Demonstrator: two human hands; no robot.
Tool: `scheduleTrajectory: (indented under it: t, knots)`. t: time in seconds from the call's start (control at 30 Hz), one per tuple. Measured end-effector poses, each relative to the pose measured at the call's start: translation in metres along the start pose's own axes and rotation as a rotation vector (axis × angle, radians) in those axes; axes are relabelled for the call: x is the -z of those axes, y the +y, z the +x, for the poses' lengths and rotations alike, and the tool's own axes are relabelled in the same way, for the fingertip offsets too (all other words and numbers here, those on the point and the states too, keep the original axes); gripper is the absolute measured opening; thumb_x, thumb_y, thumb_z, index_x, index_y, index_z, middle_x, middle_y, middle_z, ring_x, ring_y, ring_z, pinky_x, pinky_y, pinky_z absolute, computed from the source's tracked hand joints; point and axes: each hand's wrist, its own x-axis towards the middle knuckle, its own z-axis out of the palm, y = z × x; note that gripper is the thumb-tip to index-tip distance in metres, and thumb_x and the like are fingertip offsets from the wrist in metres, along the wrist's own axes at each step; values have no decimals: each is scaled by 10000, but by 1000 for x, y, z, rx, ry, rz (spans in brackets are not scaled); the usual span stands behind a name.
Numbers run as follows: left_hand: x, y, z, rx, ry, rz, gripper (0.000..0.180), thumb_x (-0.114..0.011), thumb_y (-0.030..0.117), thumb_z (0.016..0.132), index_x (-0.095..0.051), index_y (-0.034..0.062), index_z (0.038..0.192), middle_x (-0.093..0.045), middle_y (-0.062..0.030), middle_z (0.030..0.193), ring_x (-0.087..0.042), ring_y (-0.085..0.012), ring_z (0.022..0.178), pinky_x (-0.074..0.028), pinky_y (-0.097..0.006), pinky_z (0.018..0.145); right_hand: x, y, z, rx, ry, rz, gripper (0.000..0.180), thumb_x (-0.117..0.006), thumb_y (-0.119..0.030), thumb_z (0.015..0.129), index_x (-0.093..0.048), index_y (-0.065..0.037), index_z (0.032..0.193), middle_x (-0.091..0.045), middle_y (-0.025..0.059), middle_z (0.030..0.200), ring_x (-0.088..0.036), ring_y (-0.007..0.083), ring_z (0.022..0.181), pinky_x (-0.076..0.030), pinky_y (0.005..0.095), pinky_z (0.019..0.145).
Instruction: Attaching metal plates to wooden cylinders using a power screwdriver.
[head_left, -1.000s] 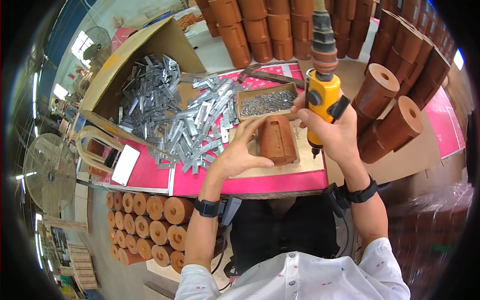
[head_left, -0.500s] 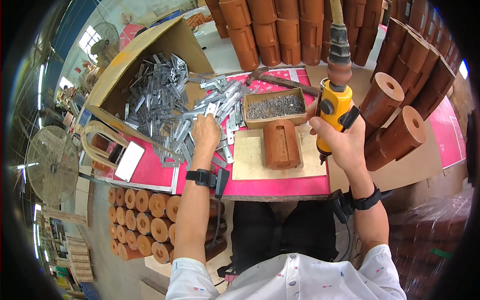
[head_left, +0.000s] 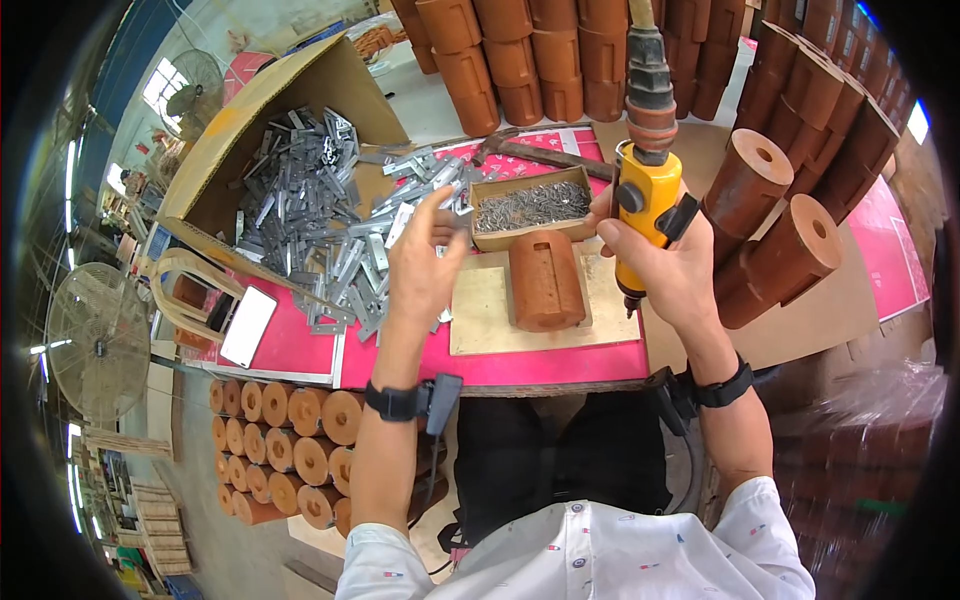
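My right hand (head_left: 672,262) is wrapped round a yellow electric screwdriver (head_left: 648,195), hanging bit-down from a dark ribbed fitting above. Its tip is over the right edge of a pale wooden board (head_left: 480,315). A reddish-brown wooden cylinder (head_left: 547,285) with a slot along its upper side lies on that board. My left hand (head_left: 422,265) is raised between the pile of metal brackets (head_left: 365,250) and the cylinder, index finger pointing up and thumb out. Blur hides whether a small piece is between its fingers. Behind the cylinder, a small cardboard box (head_left: 530,238) holds many screws.
A large tipped carton (head_left: 200,205) spills brackets on the left. Near it are a phone (head_left: 248,327) and a curved wooden frame (head_left: 180,265). A hammer (head_left: 540,153) lies behind the screw box. Stacked brown cylinders (head_left: 550,60) line the back; two more (head_left: 790,255) lie at right.
My left hand has lifted off the bracket pile and moved slightly right, its fingers spreading. The right hand keeps hold of the screwdriver. The whole view has shifted slightly.
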Motion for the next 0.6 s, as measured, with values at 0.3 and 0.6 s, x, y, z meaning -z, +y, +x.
scheduleTrajectory:
  t: [0.3,0.6]
  knots:
    - [-31,14,-70,-713,-188,89,330,-648,-62,734,-666,52,1043,-641,-111,1026,-640,-298,997,-530,-387,838,-2,4,0,14,-1,25,338,-694,-63,833,-536,-31,1130,-610,-2,966,-559,67,884,-470,241,809]
    - [-27,19,-83,-695,-255,45,239,-741,48,749,-665,28,975,-633,-109,1020,-625,-306,1031,-498,-452,943,-6,6,3,18,-10,7,341,-695,-66,832,-540,-29,1133,-618,6,973,-569,79,895,-475,251,818]
